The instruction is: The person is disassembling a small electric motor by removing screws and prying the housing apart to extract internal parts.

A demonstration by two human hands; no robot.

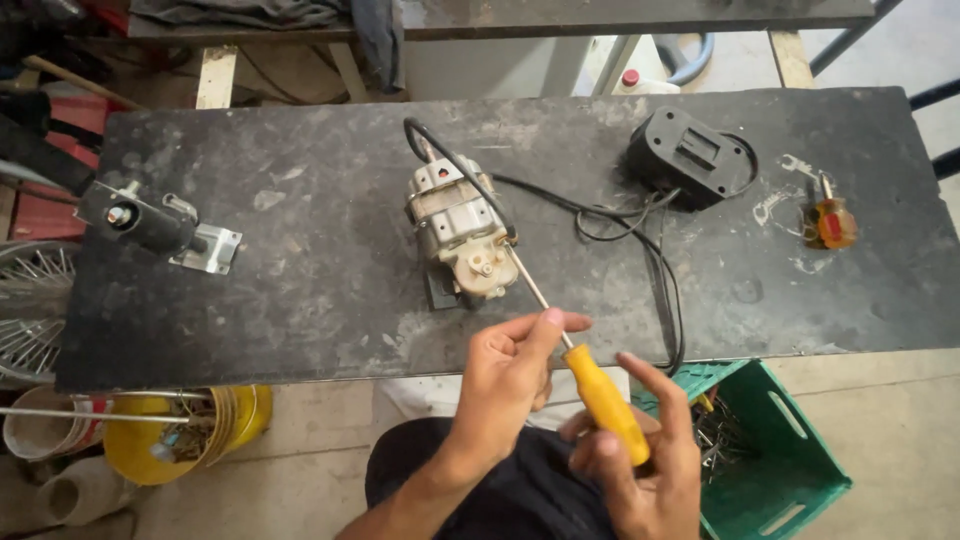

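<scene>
Item: a screwdriver (590, 385) with a yellow handle and a thin steel shaft, held off the near edge of the tabletop (300, 300). Your right hand (640, 470) had its grip clamped around the handle; your left hand (510, 375) rested its fingers, loosely apart, on the shaft just above the handle. The shaft ran up over the near edge, and its tip met the small electric motor (460, 235), a grey metal unit lying near the middle of the tabletop. A black cable (640, 250) ran from the motor toward the right and over the near edge. A black plastic housing (688, 158) sat toward the far right, with a short orange-handled screwdriver (832, 220) near the right edge. A black-and-metal bracket part (160, 225) lay at the left edge. Below the near edge stood a green crate (790, 460) and a yellow bucket (190, 435).
</scene>
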